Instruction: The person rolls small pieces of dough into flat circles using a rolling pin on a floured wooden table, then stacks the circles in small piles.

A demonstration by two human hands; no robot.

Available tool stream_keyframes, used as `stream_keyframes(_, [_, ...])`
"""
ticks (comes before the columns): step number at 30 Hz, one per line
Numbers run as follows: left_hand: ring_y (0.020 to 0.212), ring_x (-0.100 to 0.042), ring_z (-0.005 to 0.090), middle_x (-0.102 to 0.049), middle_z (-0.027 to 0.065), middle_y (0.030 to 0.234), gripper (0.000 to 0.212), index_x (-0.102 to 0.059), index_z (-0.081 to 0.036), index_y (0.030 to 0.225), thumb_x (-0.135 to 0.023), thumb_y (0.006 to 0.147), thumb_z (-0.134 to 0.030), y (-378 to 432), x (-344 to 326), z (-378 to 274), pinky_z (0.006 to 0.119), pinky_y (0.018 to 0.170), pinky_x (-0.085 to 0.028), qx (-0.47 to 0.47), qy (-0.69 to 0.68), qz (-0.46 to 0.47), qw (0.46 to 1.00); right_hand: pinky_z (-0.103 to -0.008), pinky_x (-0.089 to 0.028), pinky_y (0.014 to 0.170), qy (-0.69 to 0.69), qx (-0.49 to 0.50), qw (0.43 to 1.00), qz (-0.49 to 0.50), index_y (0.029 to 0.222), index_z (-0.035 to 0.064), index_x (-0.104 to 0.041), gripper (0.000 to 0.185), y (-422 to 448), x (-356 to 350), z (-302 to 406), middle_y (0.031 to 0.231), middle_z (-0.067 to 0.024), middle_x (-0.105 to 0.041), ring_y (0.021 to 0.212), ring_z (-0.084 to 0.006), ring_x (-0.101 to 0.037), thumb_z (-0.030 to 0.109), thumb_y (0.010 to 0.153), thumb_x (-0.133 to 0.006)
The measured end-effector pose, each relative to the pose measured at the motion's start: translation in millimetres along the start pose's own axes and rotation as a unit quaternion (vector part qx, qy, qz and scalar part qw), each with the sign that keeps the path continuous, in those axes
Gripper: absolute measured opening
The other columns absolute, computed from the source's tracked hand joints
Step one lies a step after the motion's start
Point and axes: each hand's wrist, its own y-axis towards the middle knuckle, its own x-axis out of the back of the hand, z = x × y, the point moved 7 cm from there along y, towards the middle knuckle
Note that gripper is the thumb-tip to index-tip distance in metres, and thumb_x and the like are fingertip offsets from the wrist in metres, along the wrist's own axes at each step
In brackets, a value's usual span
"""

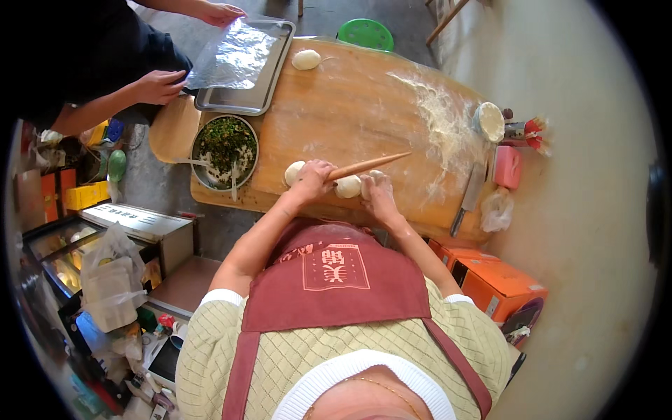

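Observation:
A tapered wooden rolling pin (373, 166) is held in my left hand (315, 180) by one end, its other tip pointing to the right. A ball of dough (294, 173) lies just left of that hand. Between my hands, below the pin, sits another dough ball (347, 187). My right hand (379, 194) has its fingers curled on a further piece of dough (374, 175), which they partly cover. One more dough piece (306, 60) lies at the far left of the floured wooden board (341, 115).
At left are a bowl of chopped green filling (224, 157) and a metal tray (262, 100); another person's hands (160, 87) hold plastic film (236, 58) over it. Along the right edge are a cleaver (467, 199), a bowl of flour (489, 122) and a pink container (507, 167).

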Motion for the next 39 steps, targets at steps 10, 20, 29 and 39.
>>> stream_keyframes(10, [0.114, -0.065, 0.0385, -0.069, 0.0198, 0.121, 0.037, -0.065, -0.001, 0.125, -0.071, 0.088, -0.003, -72.1, 95.5, 4.1, 0.044, 0.097, -0.051, 0.124, -0.211, -0.274, 0.930, -0.0497, -0.046, 0.104, 0.075, 0.080, 0.981, -0.160, 0.134, -0.0024, -0.055, 0.050, 143.4, 67.3, 33.1, 0.127, -0.0260, -0.062, 0.120, -0.0434, -0.056, 0.021, 0.093, -0.072])
stream_keyframes(20, [0.095, -0.069, 0.0163, -0.073, 0.0086, 0.101, 0.019, -0.066, 0.001, 0.116, -0.065, 0.097, 0.003, -235.8, 88.3, 51.5, 0.031, 0.087, -0.055, 0.311, -0.287, -0.468, 0.776, -0.0467, -0.049, 0.105, 0.064, -0.154, 0.981, -0.103, 0.123, -0.0023, -0.067, 0.069, 425.4, 94.8, 93.7, 0.126, -0.0204, -0.066, 0.125, -0.0368, -0.059, 0.041, 0.074, -0.089])
stream_keyframes(29, [0.102, -0.067, 0.0158, -0.070, 0.0088, 0.109, 0.025, -0.059, 0.004, 0.127, -0.058, 0.103, 0.002, -263.4, 82.0, 57.8, 0.030, 0.095, -0.053, 0.333, -0.327, -0.516, 0.718, -0.0449, -0.056, 0.088, 0.061, -0.028, 0.986, -0.155, 0.116, 0.0014, -0.061, 0.059, 379.9, 108.8, 138.7, 0.111, -0.0247, -0.072, 0.105, -0.0378, -0.070, 0.032, 0.074, -0.088])
stream_keyframes(39, [0.100, -0.067, 0.0143, -0.072, 0.0074, 0.108, 0.022, -0.063, 0.001, 0.122, -0.064, 0.101, -0.002, -246.4, 99.7, 50.2, 0.030, 0.092, -0.054, 0.290, -0.307, -0.524, 0.739, -0.0408, -0.056, 0.083, 0.224, 0.020, 0.967, 0.120, 0.106, -0.0004, -0.073, 0.049, 250.4, -17.5, 190.9, 0.099, -0.0215, -0.074, 0.093, -0.0296, -0.073, 0.032, 0.074, -0.090])
